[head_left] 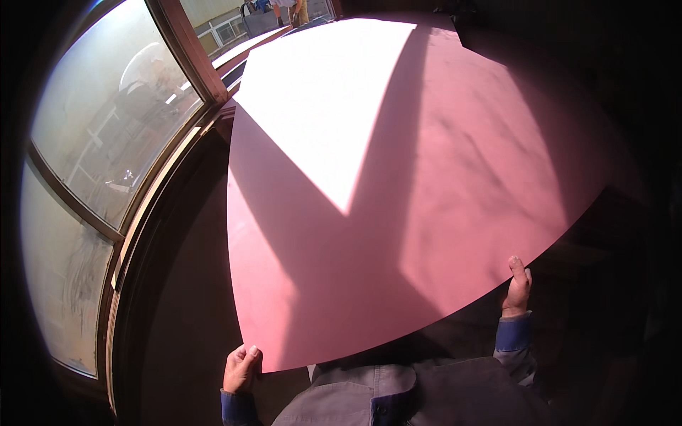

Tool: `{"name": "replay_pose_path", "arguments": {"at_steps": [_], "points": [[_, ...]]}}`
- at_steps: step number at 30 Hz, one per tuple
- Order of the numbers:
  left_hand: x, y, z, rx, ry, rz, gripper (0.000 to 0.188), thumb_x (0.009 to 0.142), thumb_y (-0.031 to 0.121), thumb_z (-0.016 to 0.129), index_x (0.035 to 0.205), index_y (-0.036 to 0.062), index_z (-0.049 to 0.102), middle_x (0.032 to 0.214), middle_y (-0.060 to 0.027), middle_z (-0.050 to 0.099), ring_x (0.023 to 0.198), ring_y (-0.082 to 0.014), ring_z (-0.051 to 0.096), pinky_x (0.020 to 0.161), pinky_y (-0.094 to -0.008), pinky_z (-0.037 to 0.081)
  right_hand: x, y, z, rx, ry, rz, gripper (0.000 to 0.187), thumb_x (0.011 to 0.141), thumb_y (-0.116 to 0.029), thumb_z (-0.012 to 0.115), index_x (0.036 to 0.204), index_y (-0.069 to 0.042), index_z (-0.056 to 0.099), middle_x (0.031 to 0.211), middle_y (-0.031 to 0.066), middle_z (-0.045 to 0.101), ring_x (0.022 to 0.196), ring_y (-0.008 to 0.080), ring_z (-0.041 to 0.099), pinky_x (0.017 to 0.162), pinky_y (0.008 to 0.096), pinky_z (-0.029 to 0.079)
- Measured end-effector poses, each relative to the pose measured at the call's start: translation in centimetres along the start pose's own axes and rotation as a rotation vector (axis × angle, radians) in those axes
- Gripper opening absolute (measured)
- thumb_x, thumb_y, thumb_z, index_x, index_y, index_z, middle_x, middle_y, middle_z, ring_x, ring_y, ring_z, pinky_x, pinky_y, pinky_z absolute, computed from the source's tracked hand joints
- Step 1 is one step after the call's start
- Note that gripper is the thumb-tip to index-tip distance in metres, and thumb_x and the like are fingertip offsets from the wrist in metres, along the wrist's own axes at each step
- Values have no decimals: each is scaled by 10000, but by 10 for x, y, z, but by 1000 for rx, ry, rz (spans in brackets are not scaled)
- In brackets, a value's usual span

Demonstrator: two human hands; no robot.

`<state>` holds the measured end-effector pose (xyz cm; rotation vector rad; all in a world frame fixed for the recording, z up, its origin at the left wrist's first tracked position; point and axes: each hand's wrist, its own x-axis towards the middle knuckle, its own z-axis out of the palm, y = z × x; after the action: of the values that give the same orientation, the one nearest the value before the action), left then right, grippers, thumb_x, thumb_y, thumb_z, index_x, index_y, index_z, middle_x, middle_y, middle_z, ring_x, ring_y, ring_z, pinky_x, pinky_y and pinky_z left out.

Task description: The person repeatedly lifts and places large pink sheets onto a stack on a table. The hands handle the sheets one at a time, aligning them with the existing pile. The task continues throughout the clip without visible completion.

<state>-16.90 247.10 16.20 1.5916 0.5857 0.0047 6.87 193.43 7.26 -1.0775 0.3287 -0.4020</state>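
A large pink sheet (pixel 355 284), flat and stiff-looking, spreads out in front of my body, with a bright sunlit patch and darker shadows across it. At its near left corner my left hand (pixel 240 368) grips the edge, thumb on top and fingers curled beneath. My right hand (pixel 518 287) holds the near edge farther to the right, its thumb also over the top. The fingers under the sheet are partly hidden. What the sheet is made of I cannot tell.
To the left stands a framed window (pixel 117 121) with cloudy panes; its frame (pixel 192 50) comes close to the sheet's far left edge. Beyond the opening at the top, another person (pixel 288 8) is partly visible outdoors. Deep shadow covers the right side.
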Motion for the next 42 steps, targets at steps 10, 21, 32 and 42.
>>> {"name": "replay_pose_path", "arguments": {"at_steps": [10,21,32,42], "points": [[55,-87,-360,149,459,118,348,966,399,669,798,104,594,744,44,580,682,-44,494,621,-202,392,-179,-45,57,-403,-1768,730,424,1038,-131,455,1424,43,455,1429,244,514,1386,289,443,1132,415,370],[25,-121,-177,-879,434,450,502,1057,398,442,1419,52,471,1399,-101,546,1280,-243,516,1087,-402,416,22,-263,-97,-1533,60,-29,754,988,-547,487,1451,43,413,1302,192,614,1062,237,646,893,353,499],[4,-100,-41,-399,521,480,408,1074,247,387,1245,-84,554,1162,-150,660,989,-232,670,826,-356,571,45,-146,-189,-1182,-303,-133,501,1049,-387,455,900,52,645,796,53,633,754,115,504,703,339,449],[-3,-71,-41,-576,665,482,351,1062,198,418,1196,-91,565,1121,-150,664,972,-211,668,820,-332,566,8,-168,-197,-1242,-306,-111,457,1058,-340,434,843,27,600,747,57,566,728,129,456,666,347,421]]}}
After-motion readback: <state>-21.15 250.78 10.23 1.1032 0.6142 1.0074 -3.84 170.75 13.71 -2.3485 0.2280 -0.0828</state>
